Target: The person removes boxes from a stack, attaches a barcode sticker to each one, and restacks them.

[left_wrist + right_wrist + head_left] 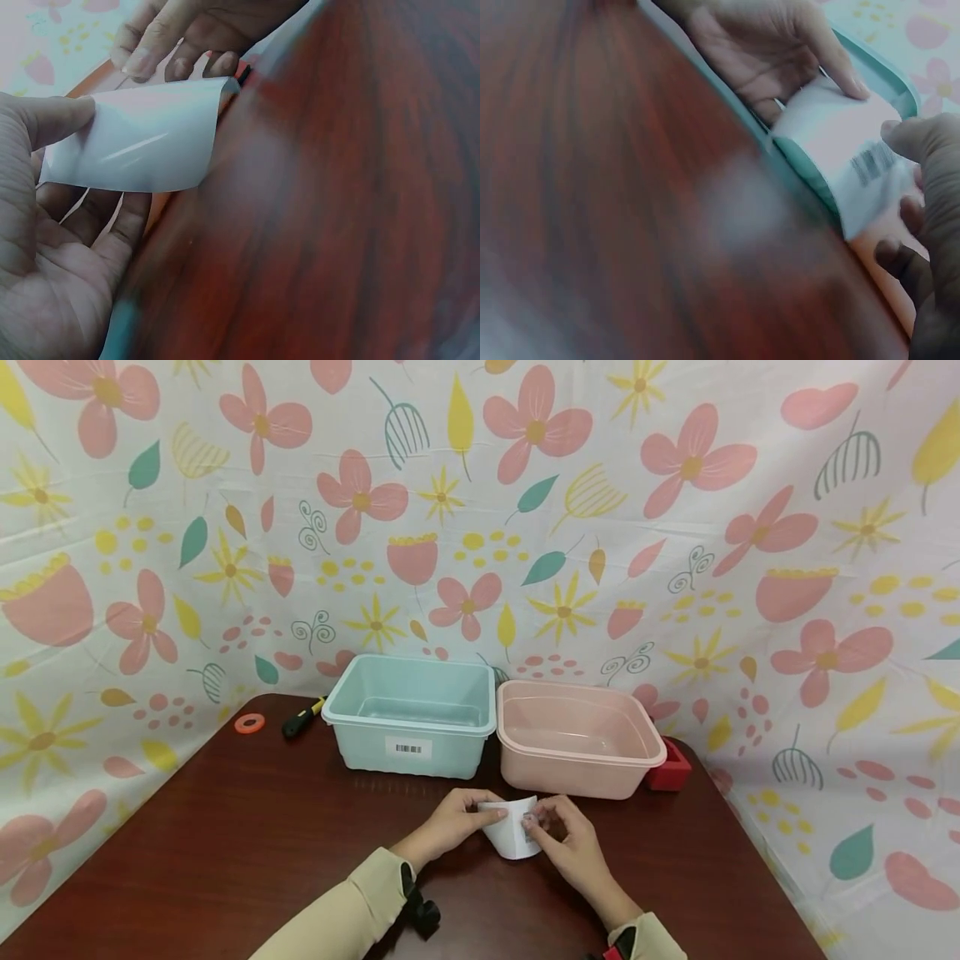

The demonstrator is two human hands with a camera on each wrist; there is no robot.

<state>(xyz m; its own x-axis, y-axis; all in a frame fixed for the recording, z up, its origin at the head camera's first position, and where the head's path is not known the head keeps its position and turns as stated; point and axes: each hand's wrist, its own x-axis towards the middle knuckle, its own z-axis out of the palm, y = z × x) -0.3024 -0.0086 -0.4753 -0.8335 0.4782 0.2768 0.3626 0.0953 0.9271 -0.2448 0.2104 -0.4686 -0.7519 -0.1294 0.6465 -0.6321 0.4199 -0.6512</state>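
A thin white sheet with a barcode label (512, 837) is held up above the table, bowed into a curve. My left hand (447, 828) pinches its left side, thumb on the near face and fingers behind. At the right edge, my right hand (572, 845) has its thumb and fingertips at the barcode, pinching the label there. In the right wrist view the barcode (872, 163) is next to the right thumb (907, 139). The sheet's plain glossy side (139, 142) shows in the left wrist view. Whether the label's corner is lifted cannot be made out.
Behind the hands stand a light blue bin (408, 752) bearing a barcode label and a pink bin (577, 774). A red box (669, 768) is at right. An orange tape ring (249, 723) and a black-and-yellow handled tool (302, 720) lie back left. Patterned cloth (480, 527) hangs behind.
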